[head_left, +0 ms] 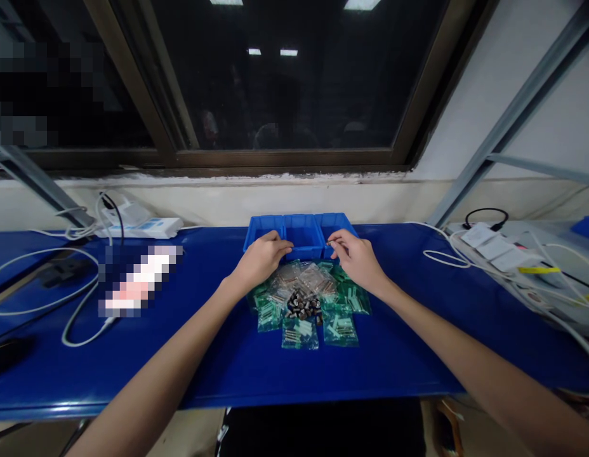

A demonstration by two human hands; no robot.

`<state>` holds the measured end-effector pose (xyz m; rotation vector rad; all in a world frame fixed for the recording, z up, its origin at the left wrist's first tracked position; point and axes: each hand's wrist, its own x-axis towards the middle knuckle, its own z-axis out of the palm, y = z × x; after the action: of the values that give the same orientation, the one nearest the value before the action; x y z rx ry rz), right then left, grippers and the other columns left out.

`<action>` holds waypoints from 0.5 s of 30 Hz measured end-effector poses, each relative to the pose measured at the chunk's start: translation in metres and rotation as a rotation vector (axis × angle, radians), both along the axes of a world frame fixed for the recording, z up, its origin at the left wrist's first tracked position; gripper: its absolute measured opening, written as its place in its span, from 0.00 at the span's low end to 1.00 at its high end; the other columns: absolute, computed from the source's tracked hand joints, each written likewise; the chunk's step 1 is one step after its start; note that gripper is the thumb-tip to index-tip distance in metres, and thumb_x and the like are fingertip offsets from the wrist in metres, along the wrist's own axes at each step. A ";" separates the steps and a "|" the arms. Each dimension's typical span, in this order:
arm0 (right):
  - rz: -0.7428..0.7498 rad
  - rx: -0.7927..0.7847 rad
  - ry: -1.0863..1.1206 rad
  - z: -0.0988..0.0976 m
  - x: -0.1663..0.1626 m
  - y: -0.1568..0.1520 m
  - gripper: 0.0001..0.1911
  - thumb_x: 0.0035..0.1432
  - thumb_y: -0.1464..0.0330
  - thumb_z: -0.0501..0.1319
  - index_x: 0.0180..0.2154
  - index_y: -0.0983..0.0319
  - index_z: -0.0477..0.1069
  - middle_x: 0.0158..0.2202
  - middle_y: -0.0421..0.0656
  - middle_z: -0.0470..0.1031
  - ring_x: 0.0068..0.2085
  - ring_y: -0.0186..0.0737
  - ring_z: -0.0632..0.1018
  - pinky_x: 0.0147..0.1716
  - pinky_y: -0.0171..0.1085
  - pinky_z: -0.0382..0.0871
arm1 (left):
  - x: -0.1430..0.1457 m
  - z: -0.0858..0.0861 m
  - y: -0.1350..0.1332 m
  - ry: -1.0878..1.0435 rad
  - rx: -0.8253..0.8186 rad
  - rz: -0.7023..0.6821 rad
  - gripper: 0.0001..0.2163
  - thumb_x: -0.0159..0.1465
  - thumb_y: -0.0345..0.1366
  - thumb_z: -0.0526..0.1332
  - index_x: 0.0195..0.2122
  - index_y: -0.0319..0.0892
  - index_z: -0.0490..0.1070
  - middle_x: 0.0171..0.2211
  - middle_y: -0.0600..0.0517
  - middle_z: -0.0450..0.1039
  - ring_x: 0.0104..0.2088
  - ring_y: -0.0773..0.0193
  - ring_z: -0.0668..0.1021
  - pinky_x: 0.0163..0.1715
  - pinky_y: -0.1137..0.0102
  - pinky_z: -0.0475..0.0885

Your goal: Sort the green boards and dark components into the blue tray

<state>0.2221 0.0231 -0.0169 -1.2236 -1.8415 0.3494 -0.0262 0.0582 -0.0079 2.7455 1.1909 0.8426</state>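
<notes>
Your left hand (261, 260) and right hand (356, 260) are apart, both at the front rim of the blue plastic parts bins (301, 233); you cannot tell whether either grips it. The heap of bagged metal parts (304, 311) lies just below both palms, on your side.

My left hand (261, 260) rests its fingers on the front rim of three blue plastic parts bins (301, 233) standing side by side, and my right hand (357, 260) has its fingertips at the rim of the rightmost bin. Just in front lies a heap of small clear bags (306, 333) of metal pins, with dark cylindrical parts (303, 306) piled on top, all on a blue tabletop (390, 368).
</notes>
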 end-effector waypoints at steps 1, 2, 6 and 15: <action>0.005 -0.001 0.008 -0.001 0.000 0.000 0.08 0.64 0.67 0.53 0.40 0.61 0.70 0.27 0.41 0.75 0.27 0.38 0.78 0.28 0.36 0.69 | 0.000 0.000 0.000 0.005 -0.001 -0.001 0.15 0.70 0.36 0.52 0.46 0.40 0.77 0.37 0.45 0.70 0.36 0.60 0.76 0.39 0.65 0.72; 0.011 0.001 0.014 -0.001 0.001 0.001 0.08 0.64 0.67 0.53 0.40 0.61 0.70 0.26 0.41 0.75 0.27 0.38 0.78 0.28 0.36 0.69 | 0.000 0.001 0.000 0.010 -0.005 0.000 0.15 0.70 0.35 0.52 0.46 0.40 0.77 0.38 0.45 0.70 0.36 0.60 0.76 0.39 0.64 0.72; 0.018 0.007 0.003 -0.001 0.001 0.001 0.08 0.65 0.67 0.53 0.40 0.61 0.70 0.27 0.41 0.75 0.27 0.37 0.78 0.29 0.36 0.70 | 0.000 0.002 -0.001 0.022 -0.027 0.013 0.14 0.70 0.35 0.52 0.47 0.39 0.77 0.38 0.45 0.70 0.37 0.59 0.76 0.40 0.65 0.71; 0.018 0.006 -0.023 -0.001 0.001 0.002 0.09 0.65 0.66 0.53 0.41 0.61 0.70 0.29 0.43 0.76 0.28 0.38 0.78 0.29 0.36 0.71 | 0.001 0.003 -0.005 0.031 0.002 0.006 0.15 0.70 0.36 0.51 0.47 0.39 0.76 0.38 0.45 0.70 0.37 0.60 0.76 0.41 0.64 0.71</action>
<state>0.2235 0.0250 -0.0181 -1.2123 -1.8733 0.3411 -0.0253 0.0535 -0.0045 2.7677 1.2053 0.8048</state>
